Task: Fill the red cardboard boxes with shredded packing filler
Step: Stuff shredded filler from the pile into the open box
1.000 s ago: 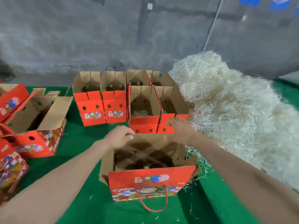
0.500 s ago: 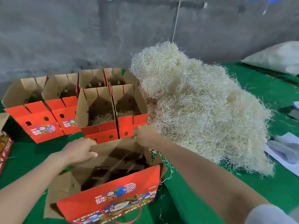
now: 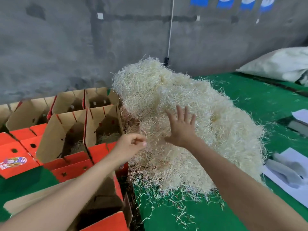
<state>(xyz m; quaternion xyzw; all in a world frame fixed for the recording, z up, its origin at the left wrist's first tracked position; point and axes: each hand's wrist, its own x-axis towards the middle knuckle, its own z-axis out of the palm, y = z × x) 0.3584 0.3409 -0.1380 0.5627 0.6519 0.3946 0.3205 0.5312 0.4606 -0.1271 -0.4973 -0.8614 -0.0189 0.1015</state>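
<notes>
We're holding our R hand (image 3: 181, 127), fingers splayed & released, over the filler pile (image 3: 208, 105); L hand (image 3: 131, 145) is hovering at pile's left edge, curled, blurred – grip: can't tell.

The filler heap (image 3: 191, 100) is sitting dead centre on the table (image 3: 250, 100), with open boxes (image 3: 70, 130) crowding against it at nine o'clock and the nearest box (image 3: 106, 194) lying at seven. The right hand (image 3: 181, 129) is hanging before the heap's near face, and the left hand (image 3: 130, 145) is hovering at its eight o'clock. A sack (image 3: 280, 64) is lying behind at two o'clock, with sheets (image 3: 296, 157) resting at four.
</notes>
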